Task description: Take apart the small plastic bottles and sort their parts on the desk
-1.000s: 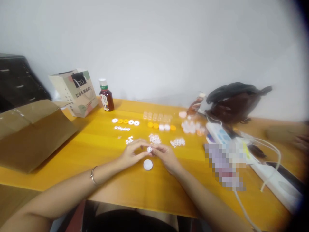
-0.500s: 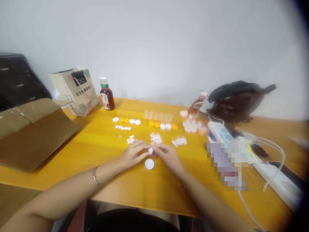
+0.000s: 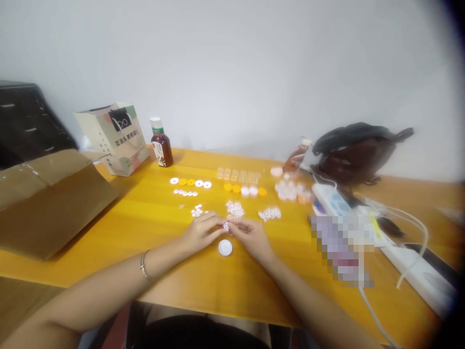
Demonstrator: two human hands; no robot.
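Note:
Between the fingertips of my left hand (image 3: 204,230) and my right hand (image 3: 250,236) is a small white plastic piece (image 3: 225,226), pinched by both. Its exact kind is too small to make out. Just below the hands, a round white cap (image 3: 225,247) lies on the wooden table (image 3: 218,281). Beyond my fingers sit a pile of small white openwork pieces (image 3: 235,209) and a second such pile (image 3: 270,214) to the right. Small white discs (image 3: 196,211) lie past my left hand.
Farther back are a row of white and yellow rings (image 3: 191,182), yellow and white caps (image 3: 245,190) and clear little cups (image 3: 235,175). A drink bottle (image 3: 162,145), paper bag (image 3: 125,140) and cardboard box (image 3: 54,203) stand left. Power strips (image 3: 417,278), cables and a dark bag (image 3: 356,155) occupy the right.
The white piece is turned slightly between my fingertips and is more covered by them. My right fingers have shifted a little to the left; the things on the table stay put.

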